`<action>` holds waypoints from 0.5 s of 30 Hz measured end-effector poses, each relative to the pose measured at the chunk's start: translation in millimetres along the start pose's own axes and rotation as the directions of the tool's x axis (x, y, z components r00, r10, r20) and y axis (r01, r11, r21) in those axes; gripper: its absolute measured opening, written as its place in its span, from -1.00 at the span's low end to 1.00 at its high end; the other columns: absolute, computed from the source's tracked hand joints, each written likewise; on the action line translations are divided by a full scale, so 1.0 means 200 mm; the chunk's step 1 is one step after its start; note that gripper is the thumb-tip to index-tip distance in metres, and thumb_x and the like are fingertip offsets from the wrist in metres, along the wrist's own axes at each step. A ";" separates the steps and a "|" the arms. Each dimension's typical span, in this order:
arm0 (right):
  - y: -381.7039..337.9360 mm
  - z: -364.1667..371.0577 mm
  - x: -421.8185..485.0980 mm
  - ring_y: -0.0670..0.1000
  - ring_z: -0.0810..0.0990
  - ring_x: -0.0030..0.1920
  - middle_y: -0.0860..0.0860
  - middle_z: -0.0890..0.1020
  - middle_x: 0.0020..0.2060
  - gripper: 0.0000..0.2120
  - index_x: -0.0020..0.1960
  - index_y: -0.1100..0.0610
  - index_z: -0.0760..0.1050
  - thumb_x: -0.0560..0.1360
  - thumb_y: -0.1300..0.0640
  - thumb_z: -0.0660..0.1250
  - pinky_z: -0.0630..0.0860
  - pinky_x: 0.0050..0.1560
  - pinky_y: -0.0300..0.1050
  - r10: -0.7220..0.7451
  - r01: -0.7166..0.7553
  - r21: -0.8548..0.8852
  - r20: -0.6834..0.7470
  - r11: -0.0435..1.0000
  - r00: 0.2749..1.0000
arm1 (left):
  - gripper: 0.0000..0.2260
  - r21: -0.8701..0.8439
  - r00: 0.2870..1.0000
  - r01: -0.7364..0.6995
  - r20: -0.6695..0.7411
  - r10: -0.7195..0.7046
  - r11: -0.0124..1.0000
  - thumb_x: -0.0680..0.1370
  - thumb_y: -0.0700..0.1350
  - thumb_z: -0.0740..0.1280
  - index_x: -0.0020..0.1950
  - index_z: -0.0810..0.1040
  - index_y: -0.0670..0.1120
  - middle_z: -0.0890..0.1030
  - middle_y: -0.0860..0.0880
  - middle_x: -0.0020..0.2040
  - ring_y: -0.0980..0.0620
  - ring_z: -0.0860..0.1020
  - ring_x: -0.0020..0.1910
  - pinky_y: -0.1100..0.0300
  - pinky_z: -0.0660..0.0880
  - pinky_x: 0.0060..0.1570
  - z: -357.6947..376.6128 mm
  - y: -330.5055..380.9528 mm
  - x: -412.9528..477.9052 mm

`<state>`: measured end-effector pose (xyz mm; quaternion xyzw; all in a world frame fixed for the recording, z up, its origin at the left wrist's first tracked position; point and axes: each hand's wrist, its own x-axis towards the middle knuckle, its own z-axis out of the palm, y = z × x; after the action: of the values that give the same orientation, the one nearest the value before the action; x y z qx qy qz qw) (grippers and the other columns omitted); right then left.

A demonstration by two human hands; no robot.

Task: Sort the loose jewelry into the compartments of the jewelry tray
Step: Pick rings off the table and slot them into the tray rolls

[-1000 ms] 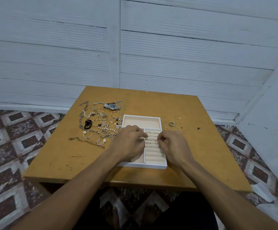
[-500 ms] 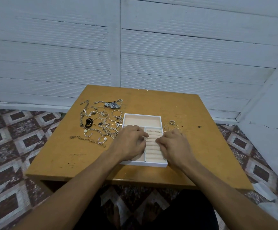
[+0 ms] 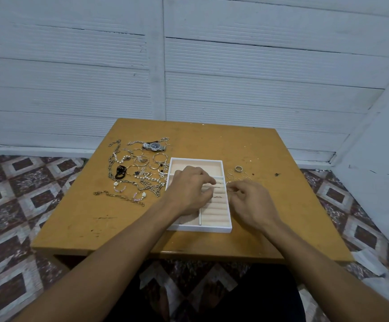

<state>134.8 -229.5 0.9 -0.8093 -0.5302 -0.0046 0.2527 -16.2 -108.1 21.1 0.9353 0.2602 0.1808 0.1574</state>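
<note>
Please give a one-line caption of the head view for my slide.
Left hand rests on the jewelry tray; right hand at the thin rings beside it.

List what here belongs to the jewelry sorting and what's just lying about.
Job: jewelry tray; heap of chains and bracelets left of it; watch; rings right of it.
Lying about: dark specks on the table; floor tiles.

A worn yellow-brown wooden table (image 3: pixel 212 140) stands near a white plank wall (image 3: pixel 72 66). The floor (image 3: pixel 26 194) has patterned tiles in dark red, grey and white diamonds
</note>
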 end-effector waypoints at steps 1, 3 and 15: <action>0.02 -0.02 0.01 0.03 0.54 0.06 -0.02 0.65 0.02 -0.73 0.15 0.04 0.60 0.48 0.12 0.27 0.47 0.10 -0.04 0.052 -0.052 0.039 0.004 0.998 0.999 | -0.75 -0.002 1.000 -0.003 0.007 0.003 1.000 0.56 0.02 0.27 0.21 0.59 0.04 0.55 0.05 0.19 0.02 0.35 0.29 0.03 0.23 0.23 0.01 0.02 0.03; 0.07 -0.05 0.03 0.04 0.55 0.07 -0.01 0.64 0.03 -0.70 0.16 0.05 0.59 0.45 0.17 0.26 0.47 0.13 -0.06 0.176 -0.178 0.109 0.032 0.978 0.984 | -0.76 -0.015 1.000 0.000 0.027 0.000 1.000 0.56 0.03 0.28 0.19 0.60 0.05 0.54 0.06 0.19 0.02 0.32 0.32 0.05 0.20 0.22 0.04 0.05 0.09; 0.27 -0.03 0.26 0.12 0.54 0.09 0.08 0.57 0.12 -0.67 0.18 0.07 0.53 0.48 -0.07 0.31 0.51 0.10 0.01 0.369 -0.360 -0.087 0.131 0.929 0.920 | -0.70 0.167 0.975 0.085 0.190 -0.116 0.982 0.53 0.10 0.29 0.22 0.58 0.08 0.36 -0.04 0.42 -0.15 0.03 0.50 -0.12 0.06 0.36 0.21 0.24 0.46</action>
<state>206.2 -204.2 -1.1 -0.8994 -0.3869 0.0849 0.1850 96.5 -105.7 26.0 0.9439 0.3037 0.0568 0.1168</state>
